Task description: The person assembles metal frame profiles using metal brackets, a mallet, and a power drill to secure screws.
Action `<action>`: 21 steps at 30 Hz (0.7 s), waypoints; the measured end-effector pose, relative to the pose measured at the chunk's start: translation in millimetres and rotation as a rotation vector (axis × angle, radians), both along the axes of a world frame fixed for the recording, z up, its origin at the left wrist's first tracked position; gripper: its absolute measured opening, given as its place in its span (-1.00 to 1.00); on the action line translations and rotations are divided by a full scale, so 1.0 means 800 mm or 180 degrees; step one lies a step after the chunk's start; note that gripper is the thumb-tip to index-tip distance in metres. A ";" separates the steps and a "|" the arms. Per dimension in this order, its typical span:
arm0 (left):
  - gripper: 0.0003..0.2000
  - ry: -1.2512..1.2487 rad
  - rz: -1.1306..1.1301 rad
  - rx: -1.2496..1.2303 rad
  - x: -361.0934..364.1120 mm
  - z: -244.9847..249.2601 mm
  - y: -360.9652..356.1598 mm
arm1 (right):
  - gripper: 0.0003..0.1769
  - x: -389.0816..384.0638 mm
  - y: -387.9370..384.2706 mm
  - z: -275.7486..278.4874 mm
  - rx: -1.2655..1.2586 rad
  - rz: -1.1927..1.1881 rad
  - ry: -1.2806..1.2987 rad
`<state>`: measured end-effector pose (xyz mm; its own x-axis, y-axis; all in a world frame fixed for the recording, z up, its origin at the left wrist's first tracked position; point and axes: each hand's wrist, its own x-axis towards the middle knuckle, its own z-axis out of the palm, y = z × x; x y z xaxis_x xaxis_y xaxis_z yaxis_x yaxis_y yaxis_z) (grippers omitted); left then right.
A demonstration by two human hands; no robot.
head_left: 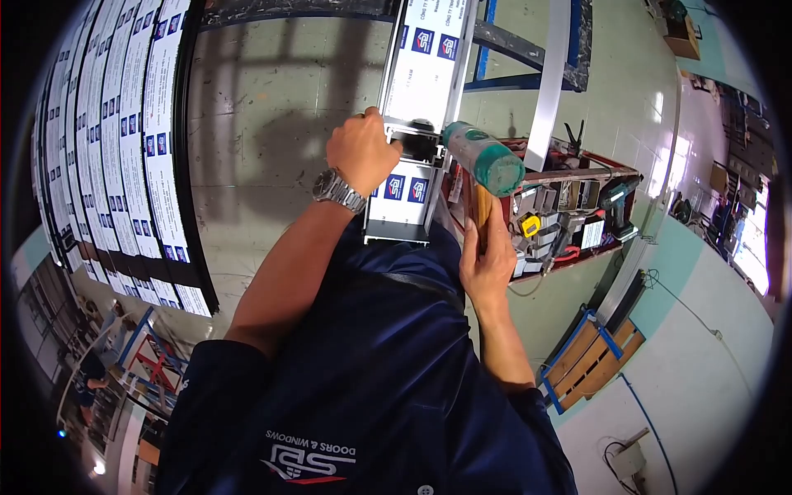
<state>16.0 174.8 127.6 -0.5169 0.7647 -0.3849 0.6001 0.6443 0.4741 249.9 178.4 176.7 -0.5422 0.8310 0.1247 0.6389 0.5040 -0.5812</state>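
Note:
My right hand [488, 257] is wrapped round the wooden handle of a mallet [485, 157]. The mallet's worn green and grey head lies right beside the joint of a metal window profile [427, 87] covered in white printed film. On the other side my left hand [363, 153], with a steel watch at the wrist, closes on the profile's edge, its fingertips partly hidden. Between my hands a dark gap shows the profile's hollow section. A short profile piece [402, 198] with the same film extends from that joint towards my waist.
To the right stands a red tool box [577, 175] holding a yellow tape measure [529, 224], a drill [615, 206] and other tools. Film-covered profiles [124, 140] are racked at the left. A blue frame [528, 82] stands beyond, and a wooden pallet [590, 363] lies lower right.

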 end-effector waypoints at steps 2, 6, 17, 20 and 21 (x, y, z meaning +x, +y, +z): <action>-0.75 -0.0048 -0.0034 -0.0155 0.000 -0.011 -0.001 | -0.39 0.004 -0.003 0.000 -0.0053 -0.0025 -0.0037; -0.73 0.0060 -0.0105 0.0134 0.000 -0.030 -0.004 | -0.35 0.001 -0.007 -0.001 -0.0072 0.0072 -0.0079; -0.79 -0.0031 0.0030 0.0205 0.003 -0.023 -0.004 | -0.38 0.003 -0.017 -0.027 -0.0458 0.0241 -0.0308; -0.80 -0.0020 0.0019 0.0200 0.004 -0.025 -0.006 | -0.39 0.004 -0.015 -0.039 -0.0489 0.0180 -0.0183; -0.80 0.0001 0.0029 0.0195 0.004 -0.025 -0.004 | -0.39 0.005 -0.015 -0.036 -0.0472 0.0150 -0.0178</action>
<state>19.1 171.4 107.4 -0.5241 0.7820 -0.3375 0.5943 0.6196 0.5127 253.9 166.6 148.0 -0.5836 0.8115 -0.0290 0.6501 0.4455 -0.6156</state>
